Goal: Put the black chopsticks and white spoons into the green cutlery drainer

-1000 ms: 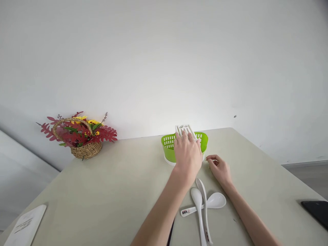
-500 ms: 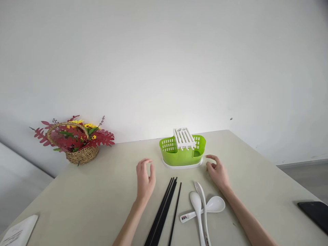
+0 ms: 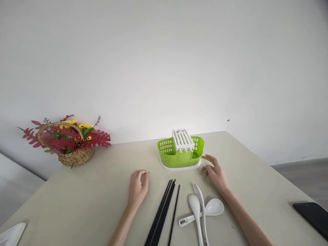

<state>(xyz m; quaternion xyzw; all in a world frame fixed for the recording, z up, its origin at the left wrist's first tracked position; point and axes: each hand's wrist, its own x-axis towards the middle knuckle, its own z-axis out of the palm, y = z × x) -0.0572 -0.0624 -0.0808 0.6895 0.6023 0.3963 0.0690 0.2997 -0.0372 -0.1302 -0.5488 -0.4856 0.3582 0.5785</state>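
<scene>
My left hand (image 3: 137,188) rests on the table with loosely curled fingers, thumb close to the index finger, holding nothing. To its right lies a bundle of black chopsticks (image 3: 162,210), with a single chopstick (image 3: 174,213) apart from it. My right hand (image 3: 215,173) is open and empty, its fingertips close beside the green utensil basket (image 3: 176,160); whether they touch it I cannot tell. A white slotted rack (image 3: 183,139) with small hooks sits across the basket, which has a white base. Nearer me, three white spoons (image 3: 214,207) lie crossed over each other.
At the back left stands a wicker basket (image 3: 77,157) of red and yellow artificial flowers. A black phone (image 3: 311,215) lies at the right edge, and a white object (image 3: 12,234) is partly in view at the lower left. The wall (image 3: 164,68) rises behind the table.
My left hand has come off the white rack and moved down and left onto the table, uncovering the rack and chopsticks. The right hand stays beside the basket, fingers more spread. The view has shifted slightly.
</scene>
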